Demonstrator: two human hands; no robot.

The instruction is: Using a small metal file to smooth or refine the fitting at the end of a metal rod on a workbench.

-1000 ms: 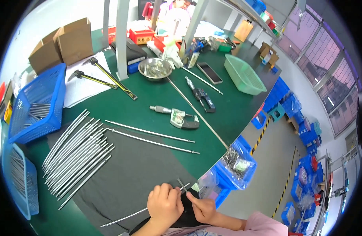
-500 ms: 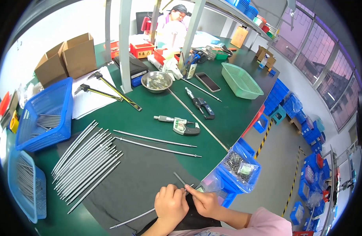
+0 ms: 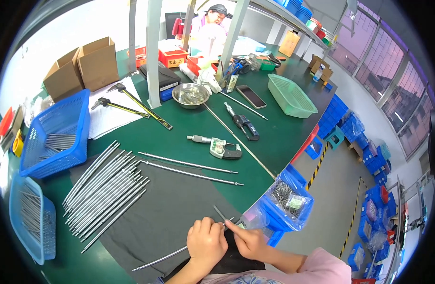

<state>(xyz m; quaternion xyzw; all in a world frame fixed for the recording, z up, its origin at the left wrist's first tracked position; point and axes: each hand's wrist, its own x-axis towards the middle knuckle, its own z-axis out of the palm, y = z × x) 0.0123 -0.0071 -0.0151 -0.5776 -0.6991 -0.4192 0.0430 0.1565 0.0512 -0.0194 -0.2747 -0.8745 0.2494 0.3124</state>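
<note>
My left hand (image 3: 206, 241) is closed around a slim metal rod (image 3: 160, 260), which slants out to the lower left. The rod's other tip shows just past my fingers. My right hand (image 3: 248, 242) pinches a thin grey flat strip (image 3: 219, 212), file-like in shape, across the rod near that tip; where they meet is partly hidden by my fingers. Left of my hands, several similar rods (image 3: 106, 189) lie in a slanted row on a dark grey mat (image 3: 165, 213). Two more rods (image 3: 193, 173) lie apart from them, beyond my hands.
Blue baskets (image 3: 82, 151) holding rods stand at left. Calipers (image 3: 153, 118) lie on paper; micrometers (image 3: 217, 147), a phone (image 3: 251, 97), a steel bowl (image 3: 190, 106) and a green basket (image 3: 298, 102) occupy the bench. A blue bin (image 3: 302, 215) sits at its right edge. Another person sits across.
My right hand and the grey strip have shifted slightly to the right across the rod. My left hand keeps its grip. The whole view has moved a little.
</note>
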